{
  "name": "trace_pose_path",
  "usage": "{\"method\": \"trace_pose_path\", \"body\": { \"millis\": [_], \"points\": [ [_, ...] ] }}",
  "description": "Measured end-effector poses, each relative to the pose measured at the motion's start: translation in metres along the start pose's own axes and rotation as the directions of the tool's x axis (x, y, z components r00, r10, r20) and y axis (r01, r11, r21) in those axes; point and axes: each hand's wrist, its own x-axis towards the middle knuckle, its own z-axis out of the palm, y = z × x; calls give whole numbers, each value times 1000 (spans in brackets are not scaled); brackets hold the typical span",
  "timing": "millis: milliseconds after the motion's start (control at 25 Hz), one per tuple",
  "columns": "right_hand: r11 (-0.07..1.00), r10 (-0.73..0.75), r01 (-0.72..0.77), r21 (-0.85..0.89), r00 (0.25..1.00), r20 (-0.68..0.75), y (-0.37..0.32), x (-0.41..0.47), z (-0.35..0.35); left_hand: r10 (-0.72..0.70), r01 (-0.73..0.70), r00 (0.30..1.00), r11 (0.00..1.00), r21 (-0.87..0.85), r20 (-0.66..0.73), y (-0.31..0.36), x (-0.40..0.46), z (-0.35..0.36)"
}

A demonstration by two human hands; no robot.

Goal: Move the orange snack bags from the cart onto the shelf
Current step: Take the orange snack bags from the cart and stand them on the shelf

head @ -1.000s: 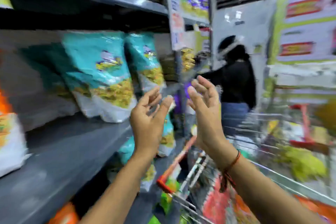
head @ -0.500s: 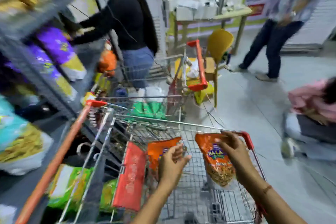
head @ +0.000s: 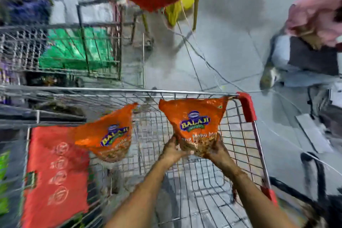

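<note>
Both hands are gripping one orange snack bag [head: 194,122] at centre frame, inside the wire cart [head: 185,91]. The left hand [head: 173,151] is cupping the bag's lower left edge; the right hand [head: 217,151] is closed on its lower right corner. The bag is standing upright above the cart's mesh floor. A second orange snack bag [head: 107,135] is leaning tilted at left of centre, beside a red panel [head: 55,172] at lower left.
</note>
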Motion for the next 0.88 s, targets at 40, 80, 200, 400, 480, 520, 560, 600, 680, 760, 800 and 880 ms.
{"method": "trace_pose_path", "body": {
  "millis": [40, 80, 200, 400, 480, 520, 560, 600, 680, 760, 800, 880],
  "points": [
    [1000, 11, -11, -1, 1000, 3, 2, 1, -2, -5, 5, 1000, 1000, 1, 9, 0, 0, 1],
    [1000, 28, -28, -6, 1000, 0, 3, 2, -3, -8, 8, 1000, 1000, -1, 10, 1, 0, 1],
    [999, 43, -43, 14, 999, 11, -4, -1, -2, 20, -20, 999, 1000, -11, -27, 10, -18, -7],
    [984, -172, 175, -18, 978, 117, -51, -41, 17, 179, -167, 963, 983, 73, -201, 34, -100, -52],
    [942, -333, 336, 15, 927, 170, -86, -76, 32, 276, -270, 924, 961, 62, -265, 44, -154, -79],
    [905, -423, 422, 48, 883, 203, -105, -94, 41, 332, -332, 893, 942, 53, -304, 48, -183, -94],
    [863, -502, 498, 82, 832, 235, -125, -113, 52, 381, -390, 855, 920, 47, -353, 51, -215, -110],
    [820, -570, 558, 125, 775, 273, -148, -135, 66, 431, -458, 804, 888, 35, -409, 53, -254, -125],
    [714, -697, 664, 221, 643, 317, -193, -184, 97, 510, -584, 673, 811, 39, -535, 59, -341, -151],
    [606, -790, 734, 307, 510, 342, -237, -242, 126, 525, -659, 507, 747, 85, -684, 61, -432, -166],
    [531, -838, 765, 364, 410, 361, -260, -283, 146, 520, -690, 384, 711, 137, -763, 58, -489, -173],
    [404, -894, 782, 475, 226, 388, -296, -360, 179, 501, -719, 150, 647, 254, -852, 49, -590, -175]
  ]
}}
